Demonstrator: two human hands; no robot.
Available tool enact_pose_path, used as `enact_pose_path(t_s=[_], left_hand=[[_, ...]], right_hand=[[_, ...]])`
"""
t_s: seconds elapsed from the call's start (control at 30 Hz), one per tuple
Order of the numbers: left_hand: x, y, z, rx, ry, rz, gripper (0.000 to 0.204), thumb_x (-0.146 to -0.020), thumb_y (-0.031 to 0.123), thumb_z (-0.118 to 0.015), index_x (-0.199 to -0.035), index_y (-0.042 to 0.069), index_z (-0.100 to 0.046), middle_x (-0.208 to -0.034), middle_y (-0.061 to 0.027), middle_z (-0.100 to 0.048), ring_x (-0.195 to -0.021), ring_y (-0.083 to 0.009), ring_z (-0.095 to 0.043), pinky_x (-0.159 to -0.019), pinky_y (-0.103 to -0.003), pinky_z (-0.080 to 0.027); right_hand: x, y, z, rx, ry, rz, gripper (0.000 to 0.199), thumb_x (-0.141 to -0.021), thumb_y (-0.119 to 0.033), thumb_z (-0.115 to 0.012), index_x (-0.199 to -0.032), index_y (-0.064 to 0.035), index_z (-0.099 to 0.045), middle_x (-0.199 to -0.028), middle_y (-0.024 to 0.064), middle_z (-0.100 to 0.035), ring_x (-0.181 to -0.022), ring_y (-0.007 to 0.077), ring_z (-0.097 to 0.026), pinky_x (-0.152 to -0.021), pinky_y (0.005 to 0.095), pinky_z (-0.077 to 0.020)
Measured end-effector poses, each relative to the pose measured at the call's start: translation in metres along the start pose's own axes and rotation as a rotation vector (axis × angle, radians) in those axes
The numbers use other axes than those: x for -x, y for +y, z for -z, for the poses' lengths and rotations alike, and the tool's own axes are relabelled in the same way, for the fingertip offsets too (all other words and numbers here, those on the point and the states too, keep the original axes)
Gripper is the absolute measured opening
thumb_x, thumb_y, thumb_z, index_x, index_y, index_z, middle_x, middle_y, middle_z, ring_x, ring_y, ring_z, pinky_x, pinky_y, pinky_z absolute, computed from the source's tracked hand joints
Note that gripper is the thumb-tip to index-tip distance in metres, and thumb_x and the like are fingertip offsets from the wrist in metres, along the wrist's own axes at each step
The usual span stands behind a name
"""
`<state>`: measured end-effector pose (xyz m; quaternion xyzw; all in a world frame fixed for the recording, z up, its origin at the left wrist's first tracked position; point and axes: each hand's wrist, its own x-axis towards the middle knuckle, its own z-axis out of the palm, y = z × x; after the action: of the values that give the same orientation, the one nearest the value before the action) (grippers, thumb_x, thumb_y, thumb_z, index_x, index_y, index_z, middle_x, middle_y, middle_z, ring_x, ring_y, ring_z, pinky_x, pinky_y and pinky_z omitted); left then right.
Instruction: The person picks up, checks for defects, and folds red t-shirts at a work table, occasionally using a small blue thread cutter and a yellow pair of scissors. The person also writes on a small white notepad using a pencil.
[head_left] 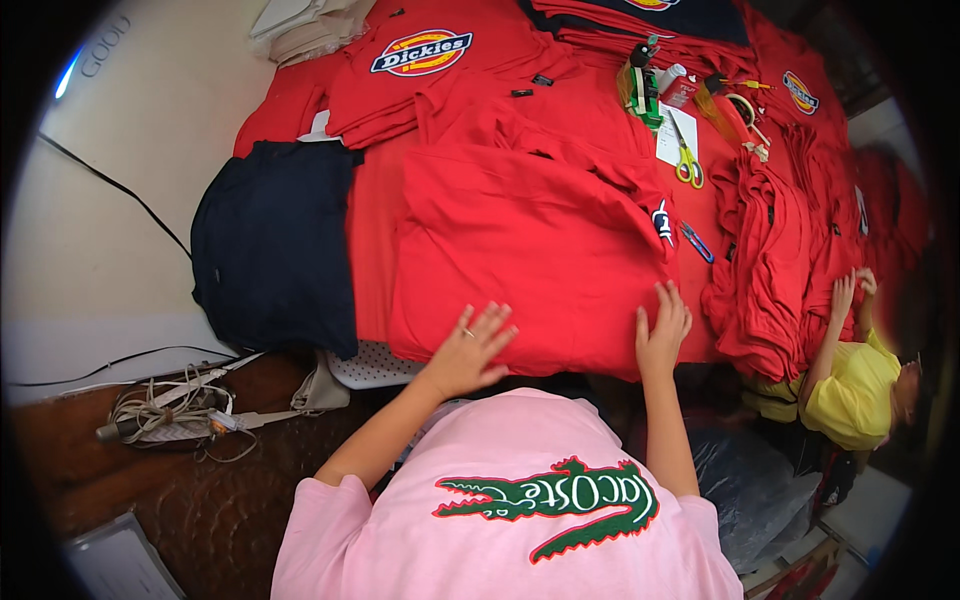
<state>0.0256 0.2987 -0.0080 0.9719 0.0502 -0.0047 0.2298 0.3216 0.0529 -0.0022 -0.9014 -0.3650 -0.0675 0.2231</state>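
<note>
You are resting your left hand [474, 350], fingers spread apart, over the red shirt [520, 270], which is lying at the near edge of the red-covered desk [700, 300]. Your right hand [664, 330], fingers slightly apart, is resting at its right side. Navy cloth [275, 245] is lying along the desk's left edge.

Garment workshop, by visible contents. Red garments [520, 255], in quantity, spread and piled in stacks; matching chest patches [421, 54], at least 3 in view; navy cloth [275, 240], folded, alongside. Trimming tools among the stacks: scissors [689, 168], 1 pair, yellow-handled; thread snips [697, 243], 1 pair, blue. Co-worker [850, 395], 1, yellow top, at the right-hand piles. Coiled cables [170, 408], lower left
</note>
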Motion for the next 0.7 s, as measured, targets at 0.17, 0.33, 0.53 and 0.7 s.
enact_pose_path(t_s=[0.17,0.33,0.53,0.7], left_hand=[[-0.008,0.014,-0.029,-0.326,0.07,-0.277,0.07,-0.09,0.036,-0.069,-0.156,0.02,-0.049,-0.171,-0.0131,-0.034,-0.157,-0.0317,-0.035,-0.126,-0.059,-0.024],[-0.042,0.023,-0.024,-0.111,0.166,-0.442,0.019,-0.093,0.024,-0.067,-0.108,0.013,-0.07,-0.149,-0.0108,-0.059,-0.143,-0.0304,-0.053,-0.113,-0.05,-0.047],[-0.101,0.044,0.024,0.408,0.137,-0.086,0.02,-0.095,0.025,-0.071,-0.095,0.006,-0.066,-0.102,-0.0151,-0.069,-0.096,-0.0308,-0.069,-0.079,-0.044,-0.053],[-0.169,0.061,0.115,0.78,0.387,0.087,0.025,-0.095,0.006,-0.07,-0.079,-0.001,-0.052,-0.069,-0.0018,-0.052,-0.071,-0.0044,-0.045,-0.061,-0.028,-0.042]], right_hand=[[0.053,-0.038,0.002,-0.063,-0.157,0.169,0.047,-0.093,-0.012,-0.069,-0.139,-0.0087,-0.062,-0.152,0.0181,-0.053,-0.139,0.0373,-0.051,-0.116,0.0516,-0.0348],[0.042,-0.042,0.013,-0.147,-0.226,0.059,0.041,-0.094,-0.011,-0.069,-0.134,-0.0069,-0.065,-0.15,0.017,-0.055,-0.138,0.0361,-0.052,-0.115,0.0475,-0.0393],[0.02,-0.063,0.055,-0.479,-0.063,-0.019,0.027,-0.09,-0.005,-0.075,-0.116,-0.0032,-0.07,-0.114,0.0164,-0.07,-0.105,0.0323,-0.069,-0.089,0.0388,-0.0543],[0.006,-0.12,0.056,-0.597,-0.103,0.255,0.025,-0.088,-0.018,-0.079,-0.106,-0.0025,-0.072,-0.094,0.0124,-0.071,-0.09,0.0328,-0.069,-0.079,0.0421,-0.0563]])
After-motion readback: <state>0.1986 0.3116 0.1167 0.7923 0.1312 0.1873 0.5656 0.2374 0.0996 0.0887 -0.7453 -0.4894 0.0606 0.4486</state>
